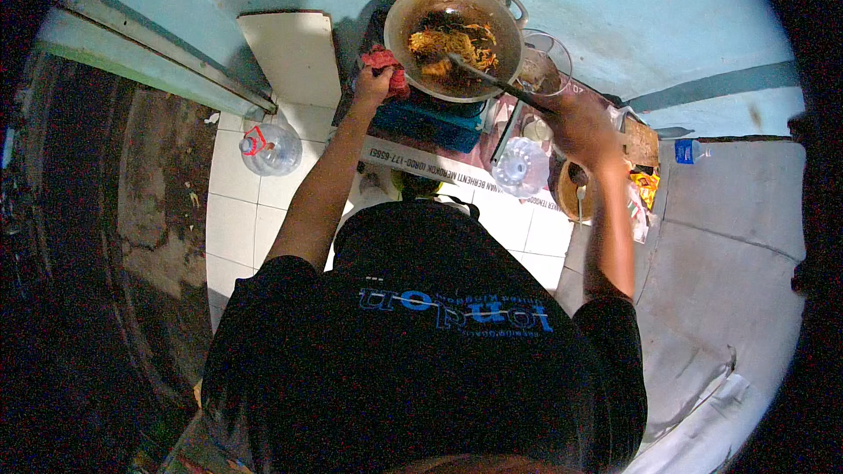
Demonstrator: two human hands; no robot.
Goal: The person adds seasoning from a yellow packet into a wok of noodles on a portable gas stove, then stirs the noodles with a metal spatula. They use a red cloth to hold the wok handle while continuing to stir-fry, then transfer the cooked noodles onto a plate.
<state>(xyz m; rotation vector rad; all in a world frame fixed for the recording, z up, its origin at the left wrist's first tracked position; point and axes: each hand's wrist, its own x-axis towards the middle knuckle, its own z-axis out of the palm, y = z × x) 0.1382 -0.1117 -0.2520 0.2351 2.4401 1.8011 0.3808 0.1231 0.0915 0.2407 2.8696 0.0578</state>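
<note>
A round metal wok [402, 33] stands on a dark stove with a blue front [428, 125]. Browned shredded food [448, 43], perhaps noodles, lies in its bottom. My left hand [373, 84] pinches a red cloth [397, 82] against the wok's near left rim. My right hand [583, 128], blurred, grips the dark handle of a spatula [490, 77] whose end rests in the food. Beside the wok's right side is a clear round container [560, 56], partly behind the right hand.
A large clear plastic bottle [280, 148] stands on the tiles at left, near a leaning white board [293, 52]. Right of the stove are a clear plastic vessel [520, 168], a brown bowl with a spoon [568, 194], food packets [645, 187] and a small blue-labelled bottle [688, 151].
</note>
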